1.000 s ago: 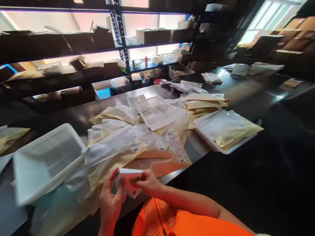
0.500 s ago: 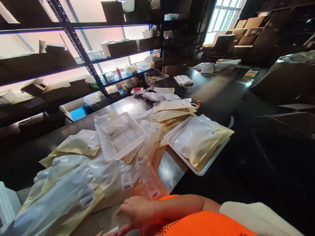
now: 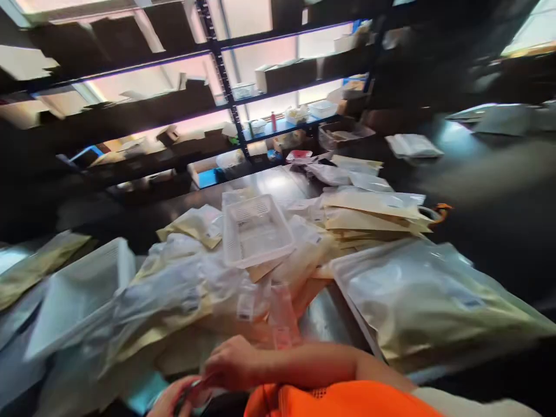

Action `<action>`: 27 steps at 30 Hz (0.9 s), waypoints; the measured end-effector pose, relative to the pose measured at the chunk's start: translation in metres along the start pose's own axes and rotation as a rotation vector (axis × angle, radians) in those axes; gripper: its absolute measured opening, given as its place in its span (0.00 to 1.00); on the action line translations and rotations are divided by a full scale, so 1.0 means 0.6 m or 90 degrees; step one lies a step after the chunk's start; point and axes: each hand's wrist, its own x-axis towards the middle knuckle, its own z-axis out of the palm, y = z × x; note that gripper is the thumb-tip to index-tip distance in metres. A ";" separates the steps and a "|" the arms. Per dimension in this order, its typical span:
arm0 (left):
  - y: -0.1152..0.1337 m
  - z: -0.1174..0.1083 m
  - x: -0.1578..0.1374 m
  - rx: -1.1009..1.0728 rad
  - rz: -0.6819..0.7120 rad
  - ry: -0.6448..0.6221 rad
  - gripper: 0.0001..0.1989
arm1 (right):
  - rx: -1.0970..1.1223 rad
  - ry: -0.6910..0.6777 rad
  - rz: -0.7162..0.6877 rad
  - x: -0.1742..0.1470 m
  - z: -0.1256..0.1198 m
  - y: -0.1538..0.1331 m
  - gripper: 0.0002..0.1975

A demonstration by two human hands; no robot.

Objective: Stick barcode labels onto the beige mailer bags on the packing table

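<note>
Both my hands are low at the picture's bottom edge, close to my orange vest. My right hand (image 3: pixel 230 365) and my left hand (image 3: pixel 174 399) pinch a small thin reddish item (image 3: pixel 195 389) between them; motion blur hides what it is. Just beyond the hands lies a heap of clear and yellow plastic packets (image 3: pixel 182 295) with white barcode labels. A small white mesh basket (image 3: pixel 255 230) rests on top of the heap.
A larger white basket (image 3: pixel 78 295) lies tilted at the left. A white tray (image 3: pixel 347 301) piled with yellow packets stands at the right. Dark shelving (image 3: pixel 217 63) with boxes runs along the back. More packets (image 3: pixel 373 208) are stacked mid-table.
The camera has swung back left and blurred. My left hand has come back into view beside the right, both lower in the picture than a second ago.
</note>
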 end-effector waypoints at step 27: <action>-0.012 -0.042 -0.114 -0.033 0.079 0.093 0.14 | 0.067 -0.120 -0.045 0.006 -0.059 -0.057 0.07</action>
